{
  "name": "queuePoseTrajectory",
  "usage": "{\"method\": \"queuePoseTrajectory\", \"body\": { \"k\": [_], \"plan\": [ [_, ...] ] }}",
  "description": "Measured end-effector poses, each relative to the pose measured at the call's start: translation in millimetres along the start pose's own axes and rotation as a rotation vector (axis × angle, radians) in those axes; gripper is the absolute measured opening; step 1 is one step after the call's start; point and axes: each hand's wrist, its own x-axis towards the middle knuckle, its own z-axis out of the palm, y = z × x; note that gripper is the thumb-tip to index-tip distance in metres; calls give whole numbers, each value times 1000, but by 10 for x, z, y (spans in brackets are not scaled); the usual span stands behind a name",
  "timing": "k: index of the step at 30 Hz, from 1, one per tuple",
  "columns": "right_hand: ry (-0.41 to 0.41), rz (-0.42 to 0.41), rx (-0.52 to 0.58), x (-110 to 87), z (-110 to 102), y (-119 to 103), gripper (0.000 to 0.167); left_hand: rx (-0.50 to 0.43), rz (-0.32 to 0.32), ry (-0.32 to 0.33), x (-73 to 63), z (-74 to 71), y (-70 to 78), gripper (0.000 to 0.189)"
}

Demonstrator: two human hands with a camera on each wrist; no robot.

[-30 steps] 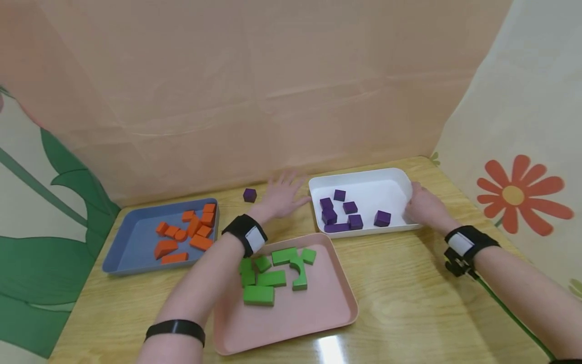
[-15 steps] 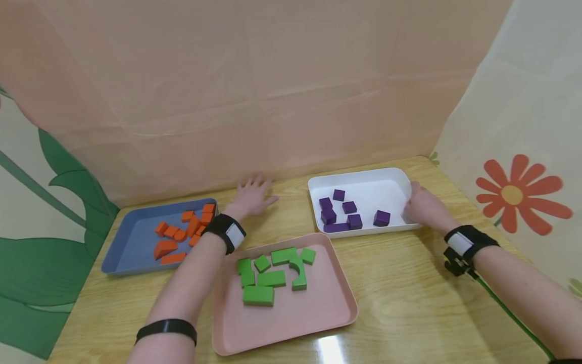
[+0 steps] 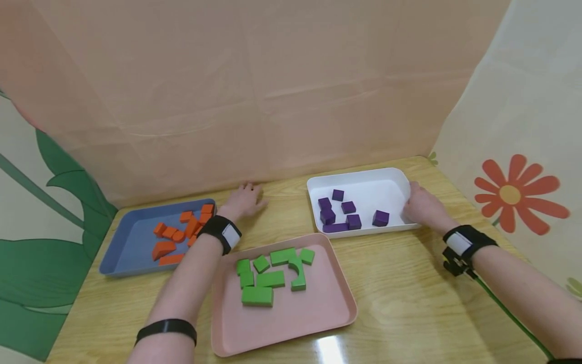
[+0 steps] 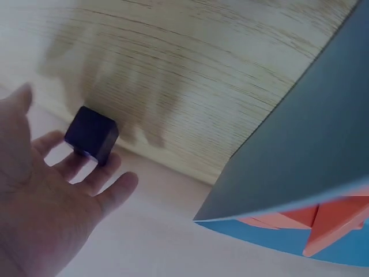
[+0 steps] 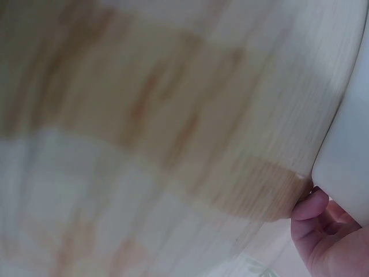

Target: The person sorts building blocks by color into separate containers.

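Note:
My left hand (image 3: 244, 200) is over the table's back edge, between the blue tray and the white tray. In the left wrist view a dark purple cube (image 4: 89, 134) sits by the fingers of that hand (image 4: 52, 202); the thumb stands apart from it. The head view hides this cube beneath the hand. At the right, my right hand (image 3: 427, 206) grips the right side of the white tray (image 3: 382, 189), which holds several purple blocks (image 3: 348, 208). Curled fingers (image 5: 311, 205) show against the tray's edge in the right wrist view.
A blue tray (image 3: 132, 237) with several orange blocks (image 3: 163, 249) stands at the left, close to my left wrist. Nearer the front lies a pink tray (image 3: 313, 313) with several green blocks (image 3: 257, 297). A papered wall (image 3: 273, 101) rises behind the table.
My left hand has moved leftward from beside the white tray to the loose purple cube, which it now covers in the head view. Its fingers are less spread. The right hand stays on the white tray.

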Motion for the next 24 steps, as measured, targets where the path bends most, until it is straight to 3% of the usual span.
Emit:
{"method": "queuePoseTrajectory", "body": {
  "k": [4, 8, 17, 24],
  "plan": [
    [10, -7, 1, 14, 3, 5, 62, 22, 58, 20, -11, -4, 11, 35],
    [3, 5, 6, 20, 9, -1, 62, -3, 68, 27, -9, 6, 36, 13],
    [11, -5, 5, 12, 8, 30, 63, -60, 99, 52, 47, -18, 272, 17],
    [-2, 5, 7, 22, 2, 40, 65, -47, 200, 122, 95, -98, 507, 11]
  ]
}}
